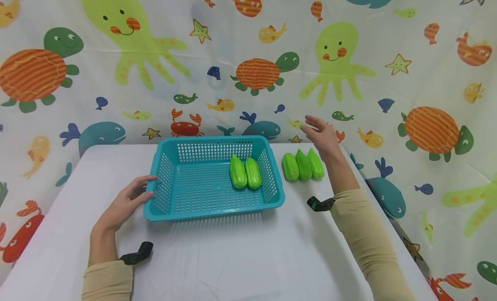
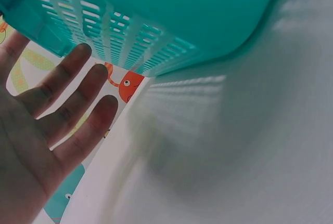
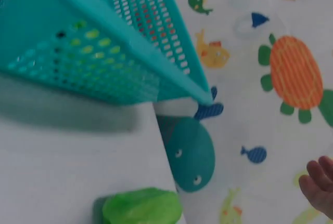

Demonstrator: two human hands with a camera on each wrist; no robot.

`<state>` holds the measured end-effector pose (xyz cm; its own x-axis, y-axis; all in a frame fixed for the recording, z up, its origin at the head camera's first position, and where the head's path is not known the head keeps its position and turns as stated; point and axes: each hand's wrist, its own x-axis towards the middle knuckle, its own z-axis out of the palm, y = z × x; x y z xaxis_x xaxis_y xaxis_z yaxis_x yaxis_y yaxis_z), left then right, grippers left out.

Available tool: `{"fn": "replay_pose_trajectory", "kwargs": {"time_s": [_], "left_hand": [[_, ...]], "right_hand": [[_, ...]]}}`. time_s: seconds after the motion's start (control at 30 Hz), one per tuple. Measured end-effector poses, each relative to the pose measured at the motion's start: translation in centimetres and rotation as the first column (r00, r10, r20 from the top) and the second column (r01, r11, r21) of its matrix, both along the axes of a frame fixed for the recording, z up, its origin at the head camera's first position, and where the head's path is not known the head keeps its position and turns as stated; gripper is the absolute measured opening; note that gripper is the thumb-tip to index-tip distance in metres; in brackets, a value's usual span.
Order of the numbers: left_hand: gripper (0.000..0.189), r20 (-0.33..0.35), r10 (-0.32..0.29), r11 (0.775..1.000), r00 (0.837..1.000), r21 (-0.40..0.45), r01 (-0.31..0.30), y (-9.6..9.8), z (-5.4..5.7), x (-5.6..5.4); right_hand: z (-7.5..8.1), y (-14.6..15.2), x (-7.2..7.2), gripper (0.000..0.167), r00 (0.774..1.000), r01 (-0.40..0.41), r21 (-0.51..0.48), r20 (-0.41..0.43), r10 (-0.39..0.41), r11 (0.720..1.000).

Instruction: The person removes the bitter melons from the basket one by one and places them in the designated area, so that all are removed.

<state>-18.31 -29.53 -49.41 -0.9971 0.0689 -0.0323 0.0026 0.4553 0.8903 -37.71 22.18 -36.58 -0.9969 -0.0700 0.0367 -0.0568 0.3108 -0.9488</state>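
Basket: on the bench, toward its far edge
Vegetable pair: in the basket, by its right end
Vegetable trio: on the bench, right of the basket, in a row
Curtain: behind the bench and down its right side

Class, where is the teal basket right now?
In the head view, the teal basket is just left of centre, between the left hand and three green vegetables.

In R wrist view, basket & green veg cut off by edges.
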Motion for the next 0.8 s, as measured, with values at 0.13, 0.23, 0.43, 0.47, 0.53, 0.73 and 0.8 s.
{"fn": "replay_pose_trajectory", "kwargs": {"time_s": [0.13,0.23,0.43,0.47,0.53,0.73,0.8], "left_hand": [[0.058,0.000,-0.006,1.000,1.000,0.010,0.006,0.0,-0.1,0.0],[0.059,-0.002,-0.010,1.000,1.000,0.010,0.010,-0.1,-0.1,0.0],[0.060,0.000,-0.008,1.000,1.000,-0.005,0.008,-0.2,0.0,-0.1],[0.060,0.001,-0.009,1.000,1.000,-0.005,0.009,-0.2,0.0,-0.1],[0.060,0.003,-0.011,1.000,1.000,-0.005,0.011,-0.2,0.0,-0.2],[0.061,0.003,-0.013,1.000,1.000,-0.006,0.013,-0.3,0.0,-0.1],[0.061,0.001,-0.013,1.000,1.000,-0.005,0.013,-0.3,-0.1,-0.1]], "right_hand": [[0.7,-1.4,0.9,0.060,0.995,-0.094,0.009,0.018,0.094,0.995],[1.3,-2.4,1.6,0.065,0.981,-0.190,0.048,0.043,0.188,0.981],[2.4,-4.5,3.0,0.067,0.957,-0.288,0.085,0.043,0.286,0.954],[2.4,-4.9,3.1,0.067,0.953,-0.302,0.084,0.038,0.300,0.950],[2.1,-5.5,3.1,0.067,0.946,-0.323,0.087,0.026,0.322,0.942],[1.8,-7.5,3.3,0.065,0.930,-0.368,0.122,0.035,0.366,0.922],[1.6,-8.2,3.2,0.064,0.927,-0.375,0.143,0.041,0.373,0.916]]}}
